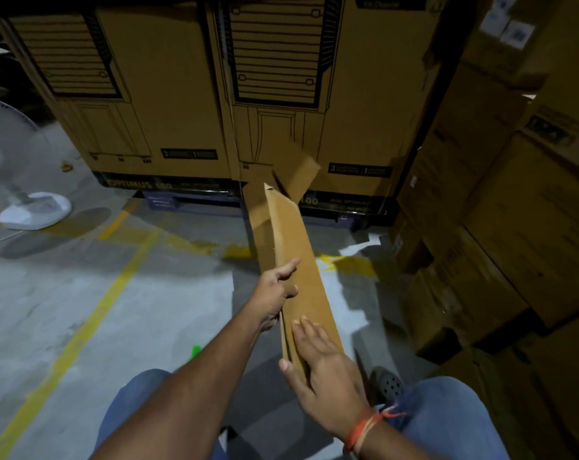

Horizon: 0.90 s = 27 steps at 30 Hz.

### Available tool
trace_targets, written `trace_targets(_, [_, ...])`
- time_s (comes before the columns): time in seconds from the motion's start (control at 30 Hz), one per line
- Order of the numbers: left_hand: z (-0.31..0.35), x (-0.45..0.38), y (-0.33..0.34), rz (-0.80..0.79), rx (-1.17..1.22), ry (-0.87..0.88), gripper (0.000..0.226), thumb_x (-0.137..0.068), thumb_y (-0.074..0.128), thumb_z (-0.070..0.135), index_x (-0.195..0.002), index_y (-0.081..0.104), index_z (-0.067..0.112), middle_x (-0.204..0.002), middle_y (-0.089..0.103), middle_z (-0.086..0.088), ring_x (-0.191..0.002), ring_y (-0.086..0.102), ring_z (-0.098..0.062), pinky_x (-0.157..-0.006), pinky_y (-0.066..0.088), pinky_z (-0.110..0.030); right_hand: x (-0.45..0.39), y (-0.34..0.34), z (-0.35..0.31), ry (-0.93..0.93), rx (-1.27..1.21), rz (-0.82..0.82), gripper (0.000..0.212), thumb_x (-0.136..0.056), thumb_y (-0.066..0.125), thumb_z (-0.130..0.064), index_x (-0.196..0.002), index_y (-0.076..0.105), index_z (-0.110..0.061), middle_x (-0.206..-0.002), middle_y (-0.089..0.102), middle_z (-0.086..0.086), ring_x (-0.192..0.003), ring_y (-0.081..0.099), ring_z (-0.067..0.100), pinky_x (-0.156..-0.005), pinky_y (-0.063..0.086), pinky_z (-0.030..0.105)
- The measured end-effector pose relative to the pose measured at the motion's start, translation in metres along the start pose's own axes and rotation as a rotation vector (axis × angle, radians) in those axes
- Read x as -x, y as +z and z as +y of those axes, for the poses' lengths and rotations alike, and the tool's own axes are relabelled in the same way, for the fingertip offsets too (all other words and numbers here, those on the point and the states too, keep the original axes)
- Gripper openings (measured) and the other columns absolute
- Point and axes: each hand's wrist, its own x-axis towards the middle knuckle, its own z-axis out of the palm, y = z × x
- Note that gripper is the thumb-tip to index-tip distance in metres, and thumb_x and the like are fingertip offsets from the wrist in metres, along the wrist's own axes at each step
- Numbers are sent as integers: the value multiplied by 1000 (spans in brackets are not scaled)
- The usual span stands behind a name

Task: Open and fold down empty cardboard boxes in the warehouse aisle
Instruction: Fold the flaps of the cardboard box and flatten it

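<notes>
A flattened brown cardboard box (298,247) stands tilted on edge in the middle of the aisle, running away from me. Its far flaps (298,174) stick out loosely near the stacked cartons. My left hand (274,293) holds the box's left side about halfway along; the index finger lies stretched over the top face, and the other fingers curl behind the edge. My right hand (324,356) lies flat on the near right face with straight fingers, thumb at the near end.
Large printed cartons (168,104) on a dark pallet (195,204) block the aisle ahead. More cartons (500,227) are stacked at the right. A white pedestal fan (32,207) stands at the left. Yellow lines (115,287) cross the grey floor. My knees are at the bottom.
</notes>
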Motion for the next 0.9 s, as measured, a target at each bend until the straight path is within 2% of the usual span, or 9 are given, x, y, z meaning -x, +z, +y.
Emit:
trace_targets(0.1, [-8, 4, -22, 1, 156, 21, 64, -89, 53, -17, -144, 56, 15, -143, 56, -3, -121, 61, -12, -82, 54, -20, -5, 6, -4, -105, 50, -86, 84, -89, 30, -82, -159, 3, -44, -167, -8, -17, -152, -12, 8, -122, 4, 39])
trace_targets(0.2, [-27, 8, -69, 63, 282, -61, 65, -88, 51, -17, -144, 55, 16, -129, 68, -1, -100, 70, -15, -79, 58, -26, -25, 19, 6, -185, -83, -202, 72, -96, 40, -69, -158, 15, -42, -168, 4, -14, -151, -7, 4, -122, -1, 29])
trace_targets(0.3, [-53, 9, -122, 170, 205, -191, 69, -87, 47, -22, -142, 55, 20, -114, 75, 3, -95, 73, -16, -78, 60, -27, -51, 34, 36, 25, -331, -190, 69, -99, 55, -49, -158, 26, -30, -164, 24, -5, -152, 17, 11, -123, 17, 27])
trace_targets(0.37, [-71, 8, -152, 219, 46, -281, 70, -89, 44, -23, -143, 56, 20, -131, 67, -2, -99, 71, -22, -95, 55, -35, -70, 38, 60, 240, -407, -179, 67, -98, 62, -33, -157, 31, -24, -160, 33, -3, -148, 30, 17, -116, 23, 23])
trace_targets(0.4, [-82, 7, -163, 216, -45, -321, 71, -90, 43, -23, -146, 55, 20, -137, 63, -6, -82, 70, -20, -99, 52, -37, -82, 42, 72, 334, -416, -176, 65, -98, 64, -26, -155, 35, -22, -157, 38, -1, -146, 35, 20, -113, 27, 24])
trace_targets(0.5, [-119, 1, -181, 243, -201, -430, 75, -91, 35, -23, -150, 51, 21, -136, 62, -13, -34, 34, -11, -55, 49, -24, -114, 63, 103, 477, -400, -143, 57, -94, 68, -17, -148, 48, -20, -148, 52, 3, -136, 48, 24, -108, 37, 29])
trace_targets(0.6, [-166, -13, -187, 331, -250, -465, 80, -86, 31, -21, -141, 61, 29, -140, 62, -2, -48, 57, -23, -47, 37, -24, -136, 98, 132, 579, -497, -152, 45, -93, 67, -11, -136, 61, -21, -139, 59, 4, -131, 52, 26, -109, 42, 34])
trace_targets(0.73, [-211, -31, -183, 314, -261, -469, 83, -84, 38, -23, -136, 63, 37, -143, 58, -5, -105, 67, -37, -66, 50, -23, -143, 138, 170, 753, -680, -110, 36, -95, 63, -5, -128, 67, -18, -130, 61, 7, -121, 56, 25, -107, 46, 46])
trace_targets(0.9, [-252, -58, -179, 304, -336, -461, 72, -87, 49, -18, -144, 58, 25, -139, 60, -7, -64, 61, -8, -49, 44, -12, -143, 172, 224, 923, -672, -129, 32, -94, 64, -2, -123, 67, -15, -134, 59, 12, -121, 55, 27, -104, 48, 44])
